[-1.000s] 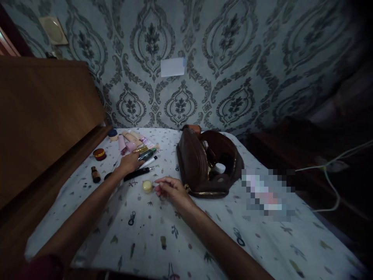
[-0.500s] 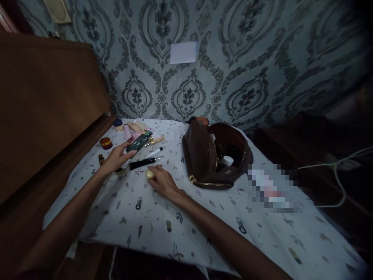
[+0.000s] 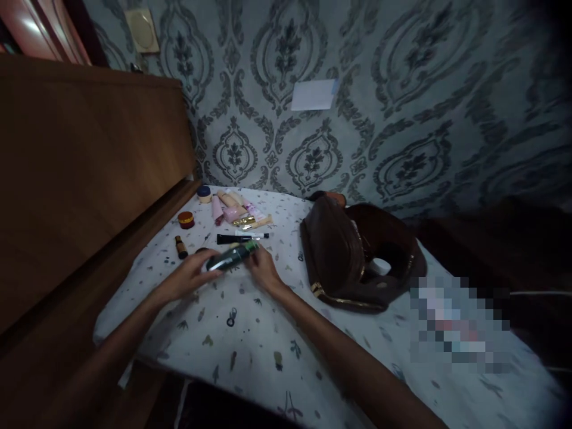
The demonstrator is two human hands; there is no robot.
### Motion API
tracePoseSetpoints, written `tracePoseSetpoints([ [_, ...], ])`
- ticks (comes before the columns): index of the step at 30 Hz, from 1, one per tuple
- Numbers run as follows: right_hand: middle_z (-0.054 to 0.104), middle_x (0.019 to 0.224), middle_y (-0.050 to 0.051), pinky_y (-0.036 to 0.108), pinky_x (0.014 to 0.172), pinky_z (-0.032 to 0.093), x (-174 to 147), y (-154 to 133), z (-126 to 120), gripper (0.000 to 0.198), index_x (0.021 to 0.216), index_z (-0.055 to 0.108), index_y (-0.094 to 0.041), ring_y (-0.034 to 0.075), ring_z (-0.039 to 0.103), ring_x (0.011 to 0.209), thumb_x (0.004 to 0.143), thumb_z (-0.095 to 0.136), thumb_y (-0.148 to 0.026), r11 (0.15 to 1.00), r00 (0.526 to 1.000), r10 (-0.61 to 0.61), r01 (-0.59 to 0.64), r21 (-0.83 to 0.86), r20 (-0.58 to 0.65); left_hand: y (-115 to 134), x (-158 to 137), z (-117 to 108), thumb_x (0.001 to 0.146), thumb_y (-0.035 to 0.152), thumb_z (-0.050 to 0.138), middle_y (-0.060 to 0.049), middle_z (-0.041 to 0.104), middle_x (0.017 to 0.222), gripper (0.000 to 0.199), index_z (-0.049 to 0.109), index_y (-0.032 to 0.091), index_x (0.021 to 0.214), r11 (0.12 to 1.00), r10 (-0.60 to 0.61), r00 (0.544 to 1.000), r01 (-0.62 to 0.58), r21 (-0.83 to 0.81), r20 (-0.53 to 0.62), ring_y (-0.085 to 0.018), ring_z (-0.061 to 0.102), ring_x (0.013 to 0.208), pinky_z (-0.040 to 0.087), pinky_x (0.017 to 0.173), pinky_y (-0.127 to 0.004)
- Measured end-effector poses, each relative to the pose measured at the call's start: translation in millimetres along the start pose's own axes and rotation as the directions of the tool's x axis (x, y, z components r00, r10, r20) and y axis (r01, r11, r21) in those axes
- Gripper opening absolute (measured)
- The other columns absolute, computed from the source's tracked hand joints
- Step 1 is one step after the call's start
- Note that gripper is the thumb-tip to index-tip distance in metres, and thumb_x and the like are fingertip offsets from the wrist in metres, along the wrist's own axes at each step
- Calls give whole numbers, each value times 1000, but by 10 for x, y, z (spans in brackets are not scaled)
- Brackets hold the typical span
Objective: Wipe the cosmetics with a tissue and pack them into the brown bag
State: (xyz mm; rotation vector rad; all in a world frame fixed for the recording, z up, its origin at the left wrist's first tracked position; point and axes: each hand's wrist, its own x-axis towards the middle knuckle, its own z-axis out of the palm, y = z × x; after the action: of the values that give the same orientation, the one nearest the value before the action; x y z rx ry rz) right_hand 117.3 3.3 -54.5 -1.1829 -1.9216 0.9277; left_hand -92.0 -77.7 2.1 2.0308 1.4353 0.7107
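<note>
A dark green bottle point(image 3: 232, 257) with a lighter green end is raised just above the cloth, tilted and slightly blurred. My left hand point(image 3: 190, 277) is closed round its left end. At the bottle's green end is my right hand point(image 3: 264, 269), with fingers curled against it and partly hidden behind it. A dark round lid point(image 3: 202, 251) is partly covered by my left hand. Just beyond the bottle lie a black tube point(image 3: 230, 239) and a thin pen-like stick. To the left lies a small brown bottle point(image 3: 180, 247).
An open brown leather bag point(image 3: 335, 250) stands on the right, a white-capped item point(image 3: 379, 266) inside. Pink and beige tubes point(image 3: 230, 205), a red jar point(image 3: 186, 220) and a blue-lidded jar point(image 3: 204, 194) stand toward the wall. A wooden cabinet point(image 3: 98, 173) borders the left.
My left hand has lifted the green bottle off the cloth toward me. My right hand has moved from the small pale round item to the bottle's end; that item no longer shows. The view has shifted left.
</note>
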Motion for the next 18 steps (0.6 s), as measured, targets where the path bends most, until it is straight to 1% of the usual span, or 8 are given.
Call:
tracePoseSetpoints([
  [1, 65, 89, 7, 31, 71, 50, -70, 33, -48, 34, 110, 67, -14, 19, 59, 78, 93, 49, -37, 978, 998, 53, -55, 200, 17, 10, -45, 33, 92, 49, 55, -6, 71, 106, 39, 62, 20, 118, 999, 31, 999, -32, 13, 39, -22, 66, 89, 53, 75, -30],
  [3, 62, 78, 4, 27, 57, 47, -226, 77, -155, 47, 104, 70, -16, 16, 57, 65, 92, 48, -56, 809, 981, 163, -194, 555, 105, 32, -115, 85, 93, 46, 54, -6, 72, 109, 36, 64, 23, 119, 994, 81, 995, -85, 67, 63, -23, 68, 95, 55, 83, -33],
  [5, 62, 71, 4, 24, 50, 40, -384, 90, -253, 57, 99, 71, -15, 15, 57, 57, 86, 52, -67, 657, 941, 171, -329, 679, 290, 52, -154, 119, 94, 43, 54, -4, 73, 108, 34, 65, 25, 120, 983, 125, 991, -131, 127, 54, -22, 69, 95, 57, 84, -33],
  [6, 63, 68, 4, 24, 48, 38, -457, 89, -290, 60, 98, 72, -15, 15, 57, 56, 84, 54, -70, 628, 927, 163, -362, 689, 339, 57, -161, 133, 94, 42, 54, -4, 74, 109, 33, 66, 26, 120, 978, 143, 989, -148, 149, 45, -23, 70, 95, 57, 85, -33],
  [10, 64, 65, 0, 25, 55, 44, -665, 103, -335, 50, 102, 72, -18, 13, 58, 56, 70, 80, -56, 727, 937, 141, -318, 609, 320, 11, -135, 190, 92, 41, 58, -4, 76, 104, 29, 71, 24, 112, 980, 155, 987, -159, 123, 41, -23, 71, 94, 58, 82, -33],
  [12, 61, 63, -4, 27, 57, 46, -717, 140, -315, 49, 100, 72, -19, 11, 55, 53, 64, 85, -50, 765, 950, 148, -286, 576, 274, -59, -103, 195, 94, 42, 54, -3, 76, 97, 29, 74, 22, 101, 989, 126, 991, -123, 83, -38, -21, 71, 87, 58, 79, -31],
  [15, 58, 61, -4, 28, 55, 46, -765, 200, -289, 46, 99, 72, -20, 11, 52, 51, 66, 83, -51, 784, 958, 169, -274, 558, 233, -192, -28, 95, 96, 43, 43, 0, 75, 86, 38, 72, 20, 87, 993, 14, 960, 19, 116, -280, -19, 70, 80, 55, 74, -28],
  [18, 61, 66, -2, 30, 57, 49, -816, 227, -288, 46, 101, 73, -21, 14, 55, 54, 67, 82, -52, 811, 962, 180, -263, 523, 204, -320, 50, -144, 94, 39, 43, -4, 76, 85, 34, 71, 19, 87, 923, -115, 903, 251, 291, -414, -21, 69, 81, 50, 72, -29],
])
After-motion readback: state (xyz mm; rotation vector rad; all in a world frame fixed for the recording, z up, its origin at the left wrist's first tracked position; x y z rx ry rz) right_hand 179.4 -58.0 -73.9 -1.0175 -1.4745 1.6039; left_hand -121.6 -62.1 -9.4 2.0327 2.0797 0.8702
